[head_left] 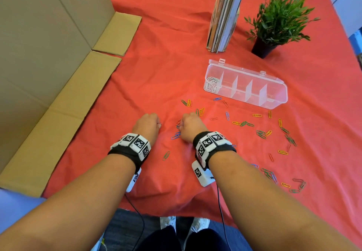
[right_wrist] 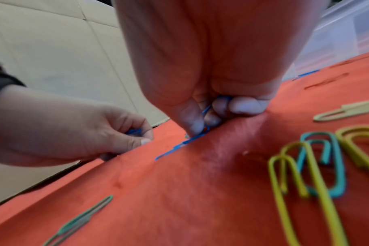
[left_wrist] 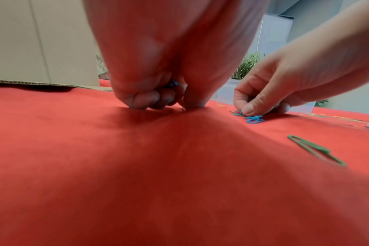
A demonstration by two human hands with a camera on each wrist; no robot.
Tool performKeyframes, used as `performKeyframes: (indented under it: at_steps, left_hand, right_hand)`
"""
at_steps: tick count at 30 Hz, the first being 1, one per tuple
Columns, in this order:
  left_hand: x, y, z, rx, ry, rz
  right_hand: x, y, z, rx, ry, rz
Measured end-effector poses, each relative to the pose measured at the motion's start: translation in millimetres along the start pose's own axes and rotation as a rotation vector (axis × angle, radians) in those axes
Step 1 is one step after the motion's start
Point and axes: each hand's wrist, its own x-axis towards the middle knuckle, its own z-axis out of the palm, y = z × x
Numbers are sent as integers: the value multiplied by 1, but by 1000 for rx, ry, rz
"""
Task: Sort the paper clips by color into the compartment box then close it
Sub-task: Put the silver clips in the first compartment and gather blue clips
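Many colored paper clips [head_left: 262, 133] lie scattered on the red cloth. The clear compartment box [head_left: 274, 94] stands open at the right, with white clips [head_left: 211, 85] in its leftmost section. My left hand [head_left: 159, 125] rests knuckles-down on the cloth, fingers curled round blue clips [left_wrist: 173, 82]. My right hand [head_left: 181, 124] is beside it, also holding blue clips [right_wrist: 221, 98] in its curled fingers. Its thumb [right_wrist: 192, 126] and forefinger pinch another blue clip [right_wrist: 179, 146] that lies on the cloth. More blue clips [head_left: 175, 135] lie just under that hand.
A single green clip [head_left: 166, 155] lies between my wrists. A large cardboard box [head_left: 49, 55] runs along the left. Upright books [head_left: 225, 14] and a potted plant [head_left: 278, 21] stand behind the compartment box. The cloth's front edge [head_left: 156, 211] is near my body.
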Motion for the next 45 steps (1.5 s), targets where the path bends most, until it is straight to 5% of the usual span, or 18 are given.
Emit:
performKeyframes:
  at_steps: [6, 11, 15, 17, 24, 33, 38, 45]
  left_hand:
    - [-2, 9, -1, -149, 12, 39]
    - [-11, 38, 3, -110, -110, 179]
    - [-19, 49, 16, -73, -146, 192]
    - [-21, 50, 21, -73, -140, 184]
    - [-22, 46, 28, 13, -63, 126]
    - [-29, 39, 34, 44, -24, 190]
    - [-25, 43, 32, 73, -82, 198]
    - [-12, 50, 11, -185, -70, 168]
  right_hand:
    - [-5, 27, -28, 436, 40, 122]
    - [-7, 53, -54, 822, -16, 303]
    - [-13, 84, -68, 920, 66, 409]
    - [-14, 102, -71, 881, 140, 443]
    - [-5, 118, -71, 211, 196, 436]
    - [10, 110, -57, -9, 108, 406]
    - [13, 115, -73, 531, 76, 320]
    - [16, 114, -95, 1386, 139, 437]
